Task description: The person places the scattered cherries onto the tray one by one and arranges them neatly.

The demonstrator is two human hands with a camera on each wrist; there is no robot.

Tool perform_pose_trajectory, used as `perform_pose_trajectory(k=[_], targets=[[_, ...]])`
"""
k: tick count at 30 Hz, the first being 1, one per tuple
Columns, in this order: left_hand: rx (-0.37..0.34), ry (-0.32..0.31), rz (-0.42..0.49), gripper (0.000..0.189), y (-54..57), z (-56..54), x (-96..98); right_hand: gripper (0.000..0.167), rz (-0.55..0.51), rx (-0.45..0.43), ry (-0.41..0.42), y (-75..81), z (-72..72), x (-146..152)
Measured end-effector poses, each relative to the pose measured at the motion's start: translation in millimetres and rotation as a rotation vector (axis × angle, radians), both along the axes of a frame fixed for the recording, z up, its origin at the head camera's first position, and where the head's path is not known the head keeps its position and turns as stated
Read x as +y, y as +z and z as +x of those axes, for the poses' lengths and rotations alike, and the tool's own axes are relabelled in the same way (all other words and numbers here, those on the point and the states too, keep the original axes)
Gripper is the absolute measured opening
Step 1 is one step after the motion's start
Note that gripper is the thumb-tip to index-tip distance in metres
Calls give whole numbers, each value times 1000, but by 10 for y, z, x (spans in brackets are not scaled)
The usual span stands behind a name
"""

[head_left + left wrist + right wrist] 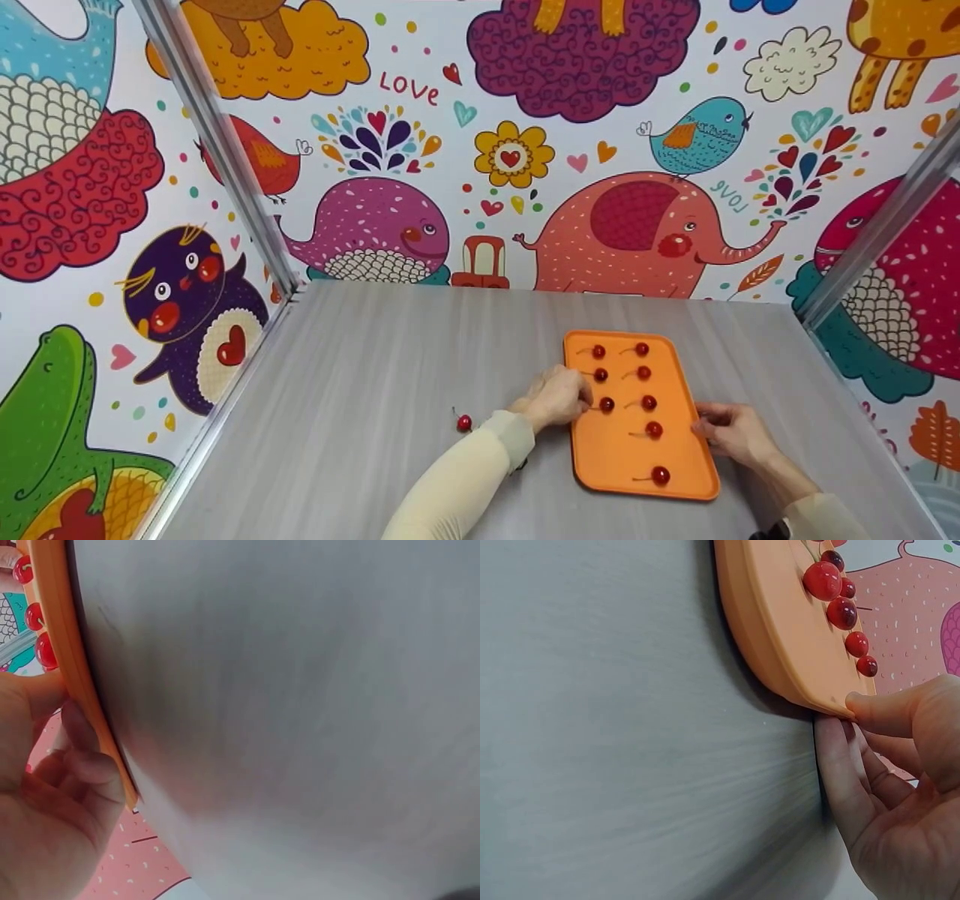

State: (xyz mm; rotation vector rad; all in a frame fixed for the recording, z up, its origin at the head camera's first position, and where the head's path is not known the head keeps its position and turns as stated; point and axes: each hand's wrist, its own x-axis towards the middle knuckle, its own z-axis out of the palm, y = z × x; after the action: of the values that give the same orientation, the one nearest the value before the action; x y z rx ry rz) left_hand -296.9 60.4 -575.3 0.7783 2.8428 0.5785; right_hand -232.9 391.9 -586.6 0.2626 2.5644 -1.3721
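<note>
My left hand point(555, 396) reaches over the left rim of an orange tray point(611, 457), its fingers bent. Its fingertips meet at the stem of a red cherry point(606, 405) that lies on the tray; the left wrist view shows them close by the rim, where the stem is hidden. My right hand point(739, 431) grips the right edge of the tray. In the right wrist view its thumb point(885, 711) lies on the rim and the fingers are beneath. Several other cherries point(660, 475) stand in two columns on the tray, stems pointing left.
One more cherry point(464, 424) lies on the grey table point(360, 375), left of the tray near my left forearm. Cartoon-printed walls point(420, 150) enclose the table at the back and sides, with metal posts point(232, 172) at the corners.
</note>
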Motion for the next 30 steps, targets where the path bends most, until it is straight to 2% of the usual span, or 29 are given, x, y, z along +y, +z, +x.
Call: perform_pose_trajectory(k=[13, 21, 30], targets=[[-6, -8, 27, 13, 6, 28, -34, 49, 5, 6, -10, 10, 9, -14], [72, -67, 55, 10, 38, 49, -97, 50, -12, 15, -8, -23, 2, 2], [109, -128, 83, 13, 47, 114, -210, 50, -10, 6, 4, -27, -9, 8]])
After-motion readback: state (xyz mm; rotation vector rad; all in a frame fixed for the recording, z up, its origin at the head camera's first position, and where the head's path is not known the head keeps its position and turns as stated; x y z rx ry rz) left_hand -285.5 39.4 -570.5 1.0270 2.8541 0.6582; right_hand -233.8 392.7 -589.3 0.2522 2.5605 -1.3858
